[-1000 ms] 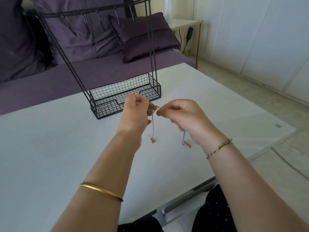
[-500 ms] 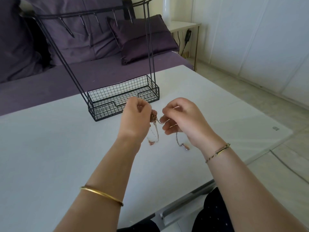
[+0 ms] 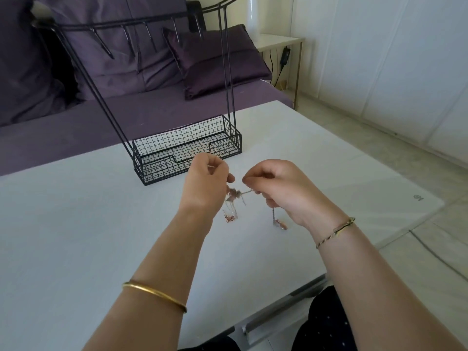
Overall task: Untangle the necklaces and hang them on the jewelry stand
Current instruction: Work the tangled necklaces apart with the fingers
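Progress is slight: the necklaces [image 3: 234, 195] hang as one knotted clump just above the worktop [image 3: 76, 224], between the left hand [image 3: 206, 183] and the right hand [image 3: 276, 188], and none is on the jewelry stand [image 3: 164, 169]. Both hands have their fingers [image 3: 255, 177] curled and pinching chain, the right drawing a strand sideways out of the knot. Loose ends with small pendants [image 3: 229, 219] dangle toward the worktop. All the separating and all the hanging remain, I judge. The stand sits just beyond the hands, its hooks [image 3: 141, 34] bare and its basket nearest the left hand. Behind lie a purple sofa [image 3: 152, 115] and cushion [image 3: 217, 59]; nothing seems to block the reach up to the hooks.
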Motion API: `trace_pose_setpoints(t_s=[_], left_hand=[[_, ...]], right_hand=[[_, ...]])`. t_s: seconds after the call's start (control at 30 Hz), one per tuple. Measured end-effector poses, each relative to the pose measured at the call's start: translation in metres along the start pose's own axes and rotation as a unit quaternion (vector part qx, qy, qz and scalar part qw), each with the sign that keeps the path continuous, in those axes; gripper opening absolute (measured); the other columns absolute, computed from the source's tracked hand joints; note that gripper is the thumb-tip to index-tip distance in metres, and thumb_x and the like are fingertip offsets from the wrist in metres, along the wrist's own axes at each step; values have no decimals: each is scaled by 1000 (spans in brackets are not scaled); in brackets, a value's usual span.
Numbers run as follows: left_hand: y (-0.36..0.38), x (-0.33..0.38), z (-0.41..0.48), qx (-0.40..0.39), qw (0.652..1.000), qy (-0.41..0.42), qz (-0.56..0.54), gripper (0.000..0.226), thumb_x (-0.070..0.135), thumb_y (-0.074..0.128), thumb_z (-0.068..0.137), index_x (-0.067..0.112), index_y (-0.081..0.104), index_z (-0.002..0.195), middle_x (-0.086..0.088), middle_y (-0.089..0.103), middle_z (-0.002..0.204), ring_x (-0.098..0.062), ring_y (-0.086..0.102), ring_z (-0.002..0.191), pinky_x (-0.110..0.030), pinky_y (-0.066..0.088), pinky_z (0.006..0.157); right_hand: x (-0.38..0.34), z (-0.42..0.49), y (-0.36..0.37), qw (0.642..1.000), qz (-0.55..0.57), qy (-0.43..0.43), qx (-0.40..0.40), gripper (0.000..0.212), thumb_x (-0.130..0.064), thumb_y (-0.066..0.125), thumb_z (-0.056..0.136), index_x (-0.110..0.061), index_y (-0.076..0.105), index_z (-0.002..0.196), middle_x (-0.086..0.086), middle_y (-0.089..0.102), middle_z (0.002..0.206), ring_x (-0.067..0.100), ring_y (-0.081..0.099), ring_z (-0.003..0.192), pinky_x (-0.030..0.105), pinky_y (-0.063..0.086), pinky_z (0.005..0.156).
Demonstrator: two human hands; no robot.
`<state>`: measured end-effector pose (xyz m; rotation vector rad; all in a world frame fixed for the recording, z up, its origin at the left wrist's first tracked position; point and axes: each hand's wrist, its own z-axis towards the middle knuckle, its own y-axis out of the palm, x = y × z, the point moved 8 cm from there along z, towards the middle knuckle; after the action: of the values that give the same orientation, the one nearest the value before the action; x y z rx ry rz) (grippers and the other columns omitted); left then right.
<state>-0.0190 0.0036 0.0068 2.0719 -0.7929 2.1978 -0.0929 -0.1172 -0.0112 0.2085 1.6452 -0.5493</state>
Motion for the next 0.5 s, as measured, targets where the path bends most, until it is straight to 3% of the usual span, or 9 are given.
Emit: trace_pose_setpoints(t_s=[0.1,0.27,0.4,0.5], left_hand=[[9,-7,-1,-53,997,-31,39,10,13,49,94,12,58,98,0,63,90,-6,53,64,-17,39,54],[18,-10,-7,-135,988,-55,45,26,3,51,87,20,64,101,3,63,97,-9,55,83,-22,40,69],[26,-5,-11,-171,984,-26,51,21,7,64,85,20,64,101,7,64,96,-3,57,84,-15,41,66],[21,-5,-8,-139,989,-14,47,11,8,65,86,19,65,89,4,67,89,-6,58,79,-14,41,63]], right_hand=[[-7,-2,-2,999,27,-34,11,14,-5,60,87,-16,67,85,1,63,68,-1,45,40,19,33,45],[-14,-3,-7,996,63,-61,33,22,0,54,88,-17,68,91,4,67,73,3,36,36,15,30,40],[-14,-3,-3,995,81,-58,7,26,2,51,89,-16,67,94,3,67,75,3,29,36,16,26,37],[-15,-3,-6,993,100,-59,7,26,4,49,90,-13,66,98,4,69,76,4,28,36,16,24,36]])
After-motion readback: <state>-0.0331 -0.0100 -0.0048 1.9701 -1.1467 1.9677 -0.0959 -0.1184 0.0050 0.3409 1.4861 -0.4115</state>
